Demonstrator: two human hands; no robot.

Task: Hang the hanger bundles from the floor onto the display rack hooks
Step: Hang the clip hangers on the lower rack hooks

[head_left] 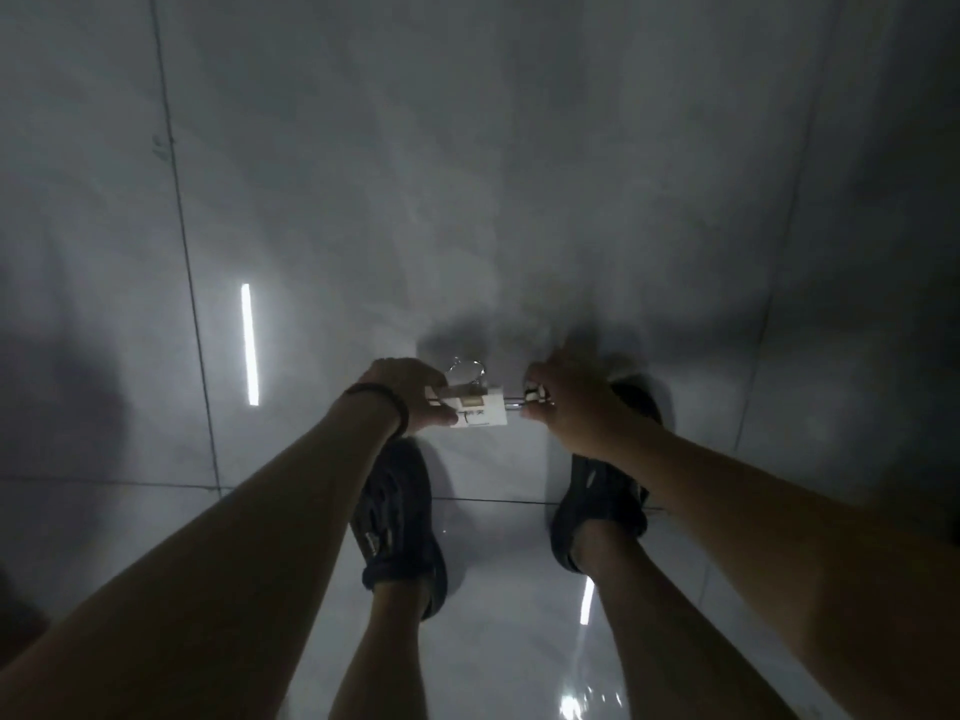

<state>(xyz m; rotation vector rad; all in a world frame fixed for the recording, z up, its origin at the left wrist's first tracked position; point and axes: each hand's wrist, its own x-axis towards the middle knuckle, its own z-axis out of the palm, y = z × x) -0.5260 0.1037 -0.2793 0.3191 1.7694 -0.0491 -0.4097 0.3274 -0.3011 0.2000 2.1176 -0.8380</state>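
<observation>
Pretty dim down here, everything murky grey; the glossy floor (519,148) throws back a hard white strip (250,345) of reflected light on the left, a shorter streak (587,600) lower down and a sparkly glare patch (582,706) at the bottom edge; soft shadows pool on the tiles past the hanger bundle (480,410), whose white label nearly blows out; forearms (208,537) bulge toward the corners, wide-angle style; whole view's a bit soft and smeary, darker at the sides.

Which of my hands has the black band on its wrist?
The left hand, gripping the white-labelled hanger bundle; the right hand has a bare wrist.
</observation>
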